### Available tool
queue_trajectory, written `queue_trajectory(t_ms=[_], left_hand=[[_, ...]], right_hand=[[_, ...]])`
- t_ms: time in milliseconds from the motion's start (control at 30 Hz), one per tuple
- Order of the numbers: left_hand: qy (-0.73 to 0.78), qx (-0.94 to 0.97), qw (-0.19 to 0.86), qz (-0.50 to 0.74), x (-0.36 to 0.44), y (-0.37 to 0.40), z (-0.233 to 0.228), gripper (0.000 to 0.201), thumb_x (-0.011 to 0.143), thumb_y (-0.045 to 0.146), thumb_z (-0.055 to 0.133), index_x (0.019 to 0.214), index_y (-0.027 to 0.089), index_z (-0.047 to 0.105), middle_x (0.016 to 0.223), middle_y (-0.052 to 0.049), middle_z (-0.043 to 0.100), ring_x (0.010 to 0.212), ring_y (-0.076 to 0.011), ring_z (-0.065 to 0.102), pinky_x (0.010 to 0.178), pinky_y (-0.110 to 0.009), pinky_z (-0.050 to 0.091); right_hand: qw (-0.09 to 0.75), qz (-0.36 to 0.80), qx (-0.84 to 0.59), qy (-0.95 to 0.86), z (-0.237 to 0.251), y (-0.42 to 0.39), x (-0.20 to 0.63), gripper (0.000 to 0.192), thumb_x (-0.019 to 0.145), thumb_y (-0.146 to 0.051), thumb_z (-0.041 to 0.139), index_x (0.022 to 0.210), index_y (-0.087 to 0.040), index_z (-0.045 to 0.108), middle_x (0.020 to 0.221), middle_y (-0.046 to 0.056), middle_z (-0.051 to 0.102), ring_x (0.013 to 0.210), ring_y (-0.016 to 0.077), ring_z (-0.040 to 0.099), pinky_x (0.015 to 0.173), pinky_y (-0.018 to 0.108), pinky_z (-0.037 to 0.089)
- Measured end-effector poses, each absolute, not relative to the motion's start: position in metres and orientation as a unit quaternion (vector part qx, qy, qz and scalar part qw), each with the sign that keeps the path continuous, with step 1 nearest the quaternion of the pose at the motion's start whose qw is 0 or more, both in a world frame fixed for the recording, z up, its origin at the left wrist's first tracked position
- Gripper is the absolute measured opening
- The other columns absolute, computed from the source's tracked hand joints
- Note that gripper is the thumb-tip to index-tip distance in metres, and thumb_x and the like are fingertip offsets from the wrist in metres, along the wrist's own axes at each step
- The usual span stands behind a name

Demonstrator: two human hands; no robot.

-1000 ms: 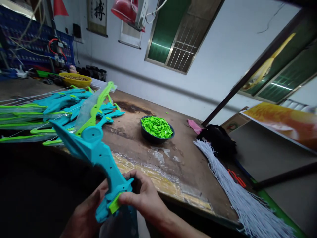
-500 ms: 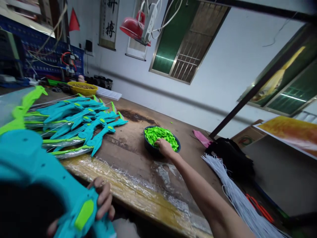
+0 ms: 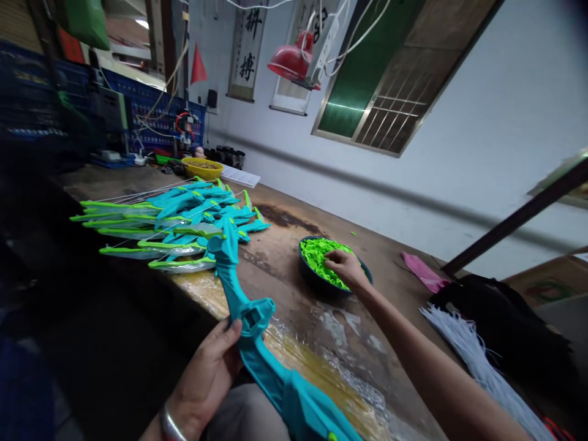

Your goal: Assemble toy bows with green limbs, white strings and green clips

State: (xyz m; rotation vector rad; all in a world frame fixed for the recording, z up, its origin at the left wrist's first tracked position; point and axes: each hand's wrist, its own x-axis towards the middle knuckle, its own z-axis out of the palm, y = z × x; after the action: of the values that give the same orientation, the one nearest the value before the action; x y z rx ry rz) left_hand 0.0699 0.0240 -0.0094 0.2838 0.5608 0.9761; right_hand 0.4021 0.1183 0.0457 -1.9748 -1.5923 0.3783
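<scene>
My left hand (image 3: 212,367) grips a turquoise plastic toy bow (image 3: 269,361) near its middle, by a squarish socket in the handle. The bow stands tilted in front of me, its upper end overlapping the pile beyond. My right hand (image 3: 346,267) is over a dark bowl (image 3: 316,280) heaped with small bright green plastic pieces (image 3: 316,252). Its fingers are pinched together just above the heap; what they hold, if anything, is too small to make out. To the left lies a pile of similar toy bows (image 3: 197,211) with green limbs and white strings.
A yellow bowl (image 3: 215,174) of small brown parts stands at the far end of the table. On the right lie a bundle of white strings (image 3: 478,358), a pink cloth (image 3: 422,272) and a black bag (image 3: 496,312). A red lamp (image 3: 290,62) hangs above.
The bow in my left hand has turned, showing another side, and sits further right. My right hand has lifted slightly from the green pieces. The view has swung left.
</scene>
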Motion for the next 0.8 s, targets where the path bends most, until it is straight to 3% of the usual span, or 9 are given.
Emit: queue_trajectory(t_ms=[167,267,433,567,800], left_hand=[[0.269,0.276,0.803,0.455,0.072,0.000,-0.007,0.042,0.082,0.036,0.082,0.116,0.015,0.074,0.108,-0.012,0.078,0.101,-0.0268,0.071,0.082,-0.030,0.056],[0.299,0.350,0.759,0.459,0.076,-0.013,-0.005,0.051,0.082,0.043,0.081,0.124,0.016,0.069,0.113,-0.011,0.077,0.102,-0.0270,0.069,0.087,-0.034,0.054],[0.359,0.451,0.694,0.432,0.078,-0.028,-0.003,0.057,0.081,0.054,0.077,0.120,0.013,0.069,0.111,-0.012,0.077,0.095,-0.0275,0.070,0.087,-0.036,0.056],[0.314,0.482,0.682,0.452,0.077,-0.036,0.002,0.049,0.084,0.045,0.076,0.126,0.019,0.069,0.124,-0.009,0.074,0.110,-0.0288,0.068,0.099,-0.036,0.052],[0.270,0.470,0.714,0.443,0.077,-0.041,0.003,0.046,0.088,0.036,0.074,0.132,0.023,0.067,0.130,-0.007,0.072,0.122,-0.0296,0.063,0.106,-0.038,0.049]], right_hand=[[0.409,0.270,-0.624,-0.609,0.073,0.024,0.324,0.043,0.087,-0.054,0.068,0.108,-0.017,0.062,0.091,0.007,0.074,0.073,0.0187,0.071,0.071,0.033,0.058],[0.452,0.374,-0.550,-0.594,0.074,-0.029,0.278,0.035,0.083,-0.049,0.076,0.096,-0.018,0.070,0.085,0.007,0.075,0.076,0.0202,0.070,0.072,0.032,0.056],[0.461,0.260,-0.537,-0.657,0.062,-0.065,0.247,0.010,0.091,-0.030,0.070,0.087,-0.021,0.074,0.082,0.002,0.072,0.077,0.0173,0.066,0.072,0.027,0.050],[0.444,0.183,-0.515,-0.710,0.061,-0.071,0.246,0.012,0.098,-0.022,0.062,0.090,-0.022,0.072,0.081,0.001,0.067,0.074,0.0153,0.063,0.068,0.025,0.047],[0.387,0.133,-0.523,-0.748,0.073,-0.082,0.243,0.017,0.103,-0.021,0.054,0.092,-0.023,0.068,0.083,0.001,0.061,0.073,0.0141,0.060,0.066,0.024,0.044]])
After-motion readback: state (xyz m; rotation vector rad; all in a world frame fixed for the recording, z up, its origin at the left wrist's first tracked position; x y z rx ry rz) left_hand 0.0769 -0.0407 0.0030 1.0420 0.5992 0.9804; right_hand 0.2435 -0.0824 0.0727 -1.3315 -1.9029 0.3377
